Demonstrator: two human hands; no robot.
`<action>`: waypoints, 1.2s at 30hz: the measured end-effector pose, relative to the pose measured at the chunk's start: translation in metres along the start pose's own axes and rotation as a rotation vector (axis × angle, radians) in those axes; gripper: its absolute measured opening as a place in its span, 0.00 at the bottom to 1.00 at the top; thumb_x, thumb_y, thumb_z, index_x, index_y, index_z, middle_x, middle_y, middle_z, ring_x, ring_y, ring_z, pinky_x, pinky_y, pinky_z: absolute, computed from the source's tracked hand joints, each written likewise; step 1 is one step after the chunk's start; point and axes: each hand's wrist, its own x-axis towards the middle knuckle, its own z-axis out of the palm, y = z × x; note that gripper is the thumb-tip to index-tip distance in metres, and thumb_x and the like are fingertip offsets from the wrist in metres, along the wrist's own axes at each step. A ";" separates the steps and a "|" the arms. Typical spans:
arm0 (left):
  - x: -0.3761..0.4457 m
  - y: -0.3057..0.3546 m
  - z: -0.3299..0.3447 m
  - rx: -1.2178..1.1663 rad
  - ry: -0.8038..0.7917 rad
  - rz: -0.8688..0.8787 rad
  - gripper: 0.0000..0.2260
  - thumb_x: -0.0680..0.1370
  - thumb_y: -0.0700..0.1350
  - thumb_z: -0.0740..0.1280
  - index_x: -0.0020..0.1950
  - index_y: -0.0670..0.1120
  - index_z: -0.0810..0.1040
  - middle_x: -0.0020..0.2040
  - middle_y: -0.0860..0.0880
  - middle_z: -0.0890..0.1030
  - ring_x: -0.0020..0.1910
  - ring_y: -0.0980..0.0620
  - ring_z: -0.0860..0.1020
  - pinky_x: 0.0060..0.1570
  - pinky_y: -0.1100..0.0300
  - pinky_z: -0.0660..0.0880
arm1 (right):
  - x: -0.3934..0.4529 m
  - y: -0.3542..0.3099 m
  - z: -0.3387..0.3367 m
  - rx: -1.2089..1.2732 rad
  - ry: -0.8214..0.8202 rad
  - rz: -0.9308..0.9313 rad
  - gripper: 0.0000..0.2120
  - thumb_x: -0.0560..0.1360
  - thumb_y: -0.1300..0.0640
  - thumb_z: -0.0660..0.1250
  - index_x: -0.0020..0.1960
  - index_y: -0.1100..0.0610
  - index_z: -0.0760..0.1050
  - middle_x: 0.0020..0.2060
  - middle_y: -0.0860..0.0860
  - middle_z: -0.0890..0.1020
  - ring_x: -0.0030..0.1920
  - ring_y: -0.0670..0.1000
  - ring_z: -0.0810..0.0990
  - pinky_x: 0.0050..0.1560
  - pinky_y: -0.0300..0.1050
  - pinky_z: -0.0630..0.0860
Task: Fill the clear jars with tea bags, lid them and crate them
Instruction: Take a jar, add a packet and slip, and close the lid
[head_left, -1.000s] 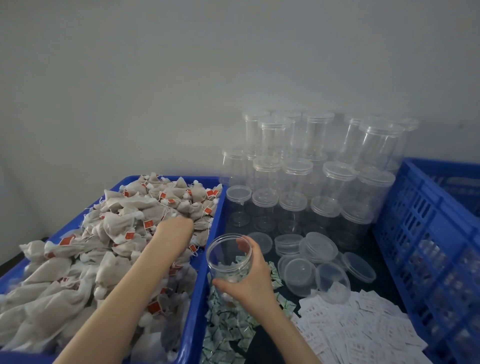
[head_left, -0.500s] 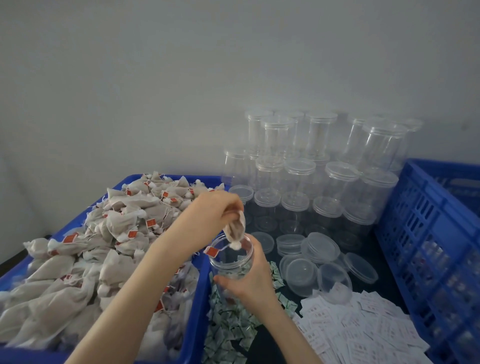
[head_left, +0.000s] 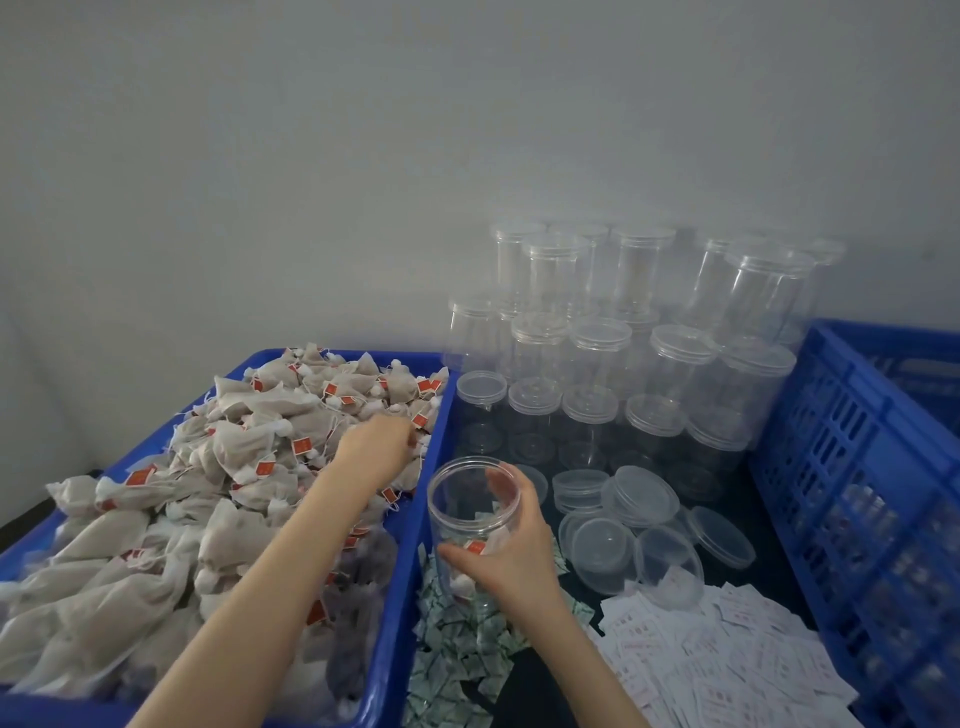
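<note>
Right hand (head_left: 511, 558) wrapped round the open clear jar (head_left: 474, 525), held upright just right of the blue bin (head_left: 402, 597) wall, above the green sachets (head_left: 457, 639) — looks like only 1 tea bag or so at the bottom. Left hand (head_left: 375, 448) down in the tea bags (head_left: 249, 452), fingers buried; can't tell if anything's pinched yet. Main risks, probably: strings tangling so extra bags drag out and spill between bin and jar, or jar tipping with a one-handed hold. Loose lids (head_left: 639, 496) waiting nearby.

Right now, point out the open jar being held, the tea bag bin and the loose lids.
open jar (head_left: 470, 514): head view, clear side wall.
tea bag bin (head_left: 441, 415): head view, blue right rim.
loose lids (head_left: 641, 496): head view, top of one lid.
</note>
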 end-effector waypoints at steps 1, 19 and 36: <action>0.003 -0.002 0.015 0.061 -0.141 -0.022 0.09 0.79 0.43 0.65 0.58 0.47 0.77 0.54 0.48 0.80 0.51 0.50 0.79 0.54 0.55 0.77 | 0.000 0.000 0.001 -0.014 0.000 -0.005 0.43 0.53 0.43 0.79 0.64 0.35 0.64 0.63 0.37 0.73 0.63 0.34 0.71 0.57 0.23 0.67; -0.011 -0.006 0.048 0.197 -0.473 -0.070 0.15 0.82 0.43 0.59 0.68 0.43 0.73 0.66 0.45 0.76 0.64 0.46 0.75 0.64 0.52 0.71 | -0.001 0.009 -0.003 -0.062 -0.023 -0.008 0.44 0.59 0.52 0.84 0.66 0.38 0.63 0.65 0.39 0.72 0.66 0.35 0.70 0.58 0.20 0.64; -0.090 0.014 -0.050 -0.413 0.348 0.317 0.06 0.75 0.47 0.70 0.47 0.59 0.78 0.40 0.64 0.78 0.41 0.64 0.77 0.43 0.69 0.73 | -0.006 0.000 0.008 -0.005 -0.065 0.007 0.43 0.56 0.48 0.81 0.67 0.40 0.65 0.62 0.39 0.75 0.64 0.40 0.74 0.61 0.35 0.74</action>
